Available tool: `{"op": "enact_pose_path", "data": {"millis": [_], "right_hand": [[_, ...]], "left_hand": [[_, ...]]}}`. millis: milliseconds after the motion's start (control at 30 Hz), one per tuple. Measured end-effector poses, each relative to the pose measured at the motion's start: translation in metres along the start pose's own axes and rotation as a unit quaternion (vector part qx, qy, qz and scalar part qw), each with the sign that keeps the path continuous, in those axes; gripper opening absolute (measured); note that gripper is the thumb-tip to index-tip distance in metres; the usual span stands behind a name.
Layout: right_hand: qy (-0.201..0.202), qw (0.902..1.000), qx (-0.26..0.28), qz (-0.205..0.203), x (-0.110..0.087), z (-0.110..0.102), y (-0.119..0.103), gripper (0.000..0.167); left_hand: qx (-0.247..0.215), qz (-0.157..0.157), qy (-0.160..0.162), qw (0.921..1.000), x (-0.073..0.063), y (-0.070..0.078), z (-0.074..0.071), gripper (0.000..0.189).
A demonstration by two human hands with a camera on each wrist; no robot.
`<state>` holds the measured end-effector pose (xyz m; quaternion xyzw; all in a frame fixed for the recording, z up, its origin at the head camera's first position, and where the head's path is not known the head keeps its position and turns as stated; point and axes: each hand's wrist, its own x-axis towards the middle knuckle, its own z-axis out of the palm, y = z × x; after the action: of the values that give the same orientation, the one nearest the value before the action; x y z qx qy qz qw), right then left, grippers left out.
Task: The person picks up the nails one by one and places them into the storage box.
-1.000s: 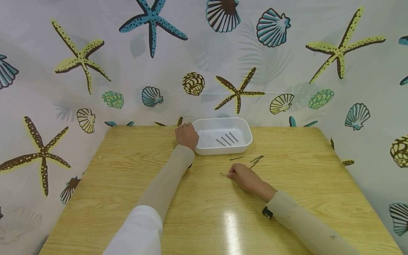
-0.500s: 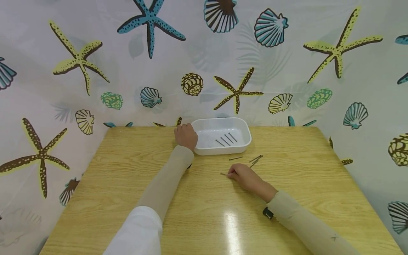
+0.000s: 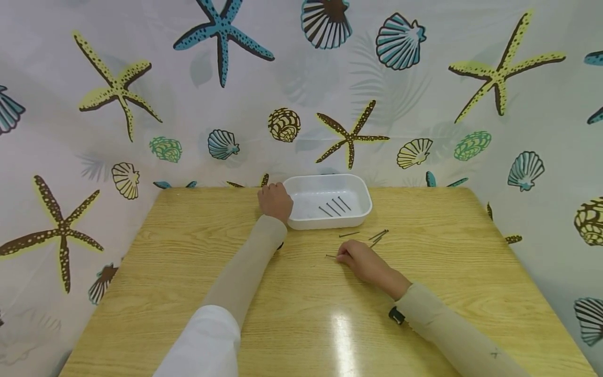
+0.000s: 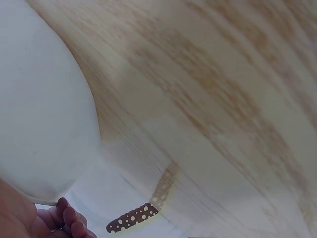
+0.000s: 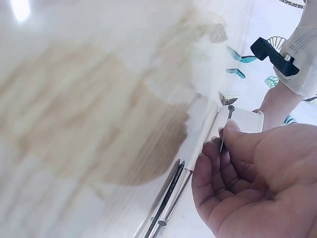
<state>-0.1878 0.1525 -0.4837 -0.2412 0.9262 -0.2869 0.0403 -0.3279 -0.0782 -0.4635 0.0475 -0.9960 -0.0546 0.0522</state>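
Observation:
My right hand (image 3: 365, 262) pinches a thin metal nail (image 3: 331, 256) between thumb and fingers, just above or at the tabletop. In the right wrist view the nail's head (image 5: 231, 108) sticks out beyond the thumb tip of the right hand (image 5: 257, 173). At the back, my left hand (image 3: 275, 201) grips the left end of a white plastic tray (image 3: 325, 223). From the left wrist, fingers (image 4: 72, 220) curl round the rim of the tray (image 4: 44, 99). Several nails (image 3: 336, 208) lie slanted and roughly parallel inside it.
Loose nails lie on the wooden table (image 3: 188, 293) in front of the tray: a single nail (image 3: 349, 234) and a small crossed cluster of nails (image 3: 378, 235) beyond the right hand. A curtain (image 3: 301, 78) printed with starfish and shells encloses the back and sides.

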Motion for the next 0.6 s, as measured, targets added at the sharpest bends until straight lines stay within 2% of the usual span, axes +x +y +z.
{"op": "enact_pose_path", "data": {"millis": [600], "right_hand": [[0.035,0.9991,0.004,-0.022,0.002,-0.013,-0.001,0.005]], "left_hand": [[-0.003,-0.003,0.004,1.0,-0.001,0.001,-0.002,0.029]]}}
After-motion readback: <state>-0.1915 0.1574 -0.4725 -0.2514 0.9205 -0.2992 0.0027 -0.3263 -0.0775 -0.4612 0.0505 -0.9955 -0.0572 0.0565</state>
